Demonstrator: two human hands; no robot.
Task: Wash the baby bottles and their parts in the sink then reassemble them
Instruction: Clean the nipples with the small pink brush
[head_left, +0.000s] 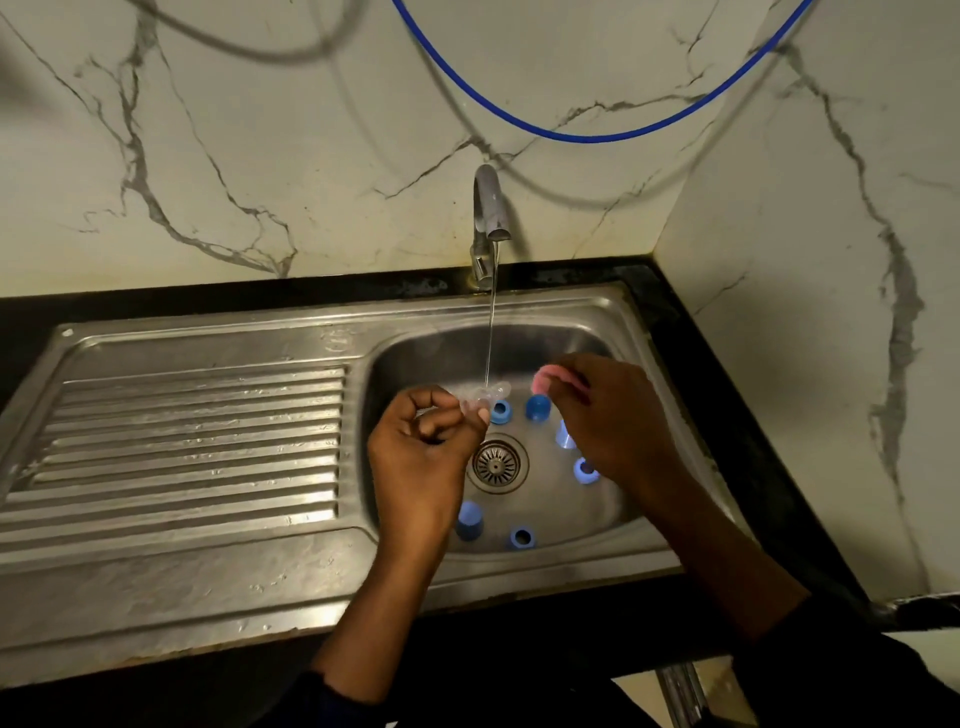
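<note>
Six blue plastic bottle parts (537, 406) lie loose round the drain (496, 464) of the stainless steel sink (208, 571), apparently awaiting washing; left hand (426, 441) pinches a clear soft teat (485, 395) under the thin tap stream (491, 332) for rinsing, right hand (608, 415) grips a pink sponge (550, 376) just beside.

Person as seen from the head camera. Left hand (421, 441) and right hand (608, 415): bare, as is each arm up to the cuff. Left sleeve (332, 701), at 6 o'clock: dark cloth with a faint blue tint. Right sleeve (841, 660), at 5 o'clock: dark cloth, loosely folded, its cuff edge slanting across the arm.
</note>
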